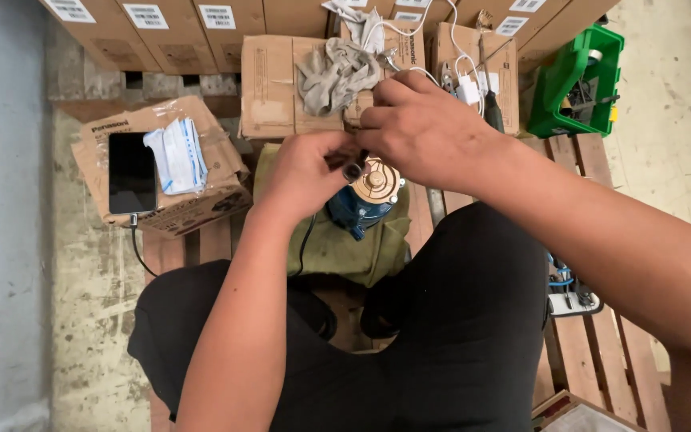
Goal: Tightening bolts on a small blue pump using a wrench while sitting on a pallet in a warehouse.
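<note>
Pump point(365, 196), blue w/ a brass-colour round top, sits on green cloth point(361, 248) between the knees. Left hand point(305, 172) and right hand point(421, 128) are both closed on a small dark part point(353, 168) just above it. Grey rag point(333, 72) lies on cardboard box point(269, 88) behind; phone point(131, 172) on another box, left.

A single head-worn camera looks steeply down from just above the seated person's lap, close to both bare hands, the left hand point(307, 172) and the right hand point(425, 128) meeting near the frame's centre. It faces forward over the black-trousered knees towards a row of brown cardboard boxes point(281, 88) along the top edge, with the grey concrete floor point(9, 240) at left.
</note>
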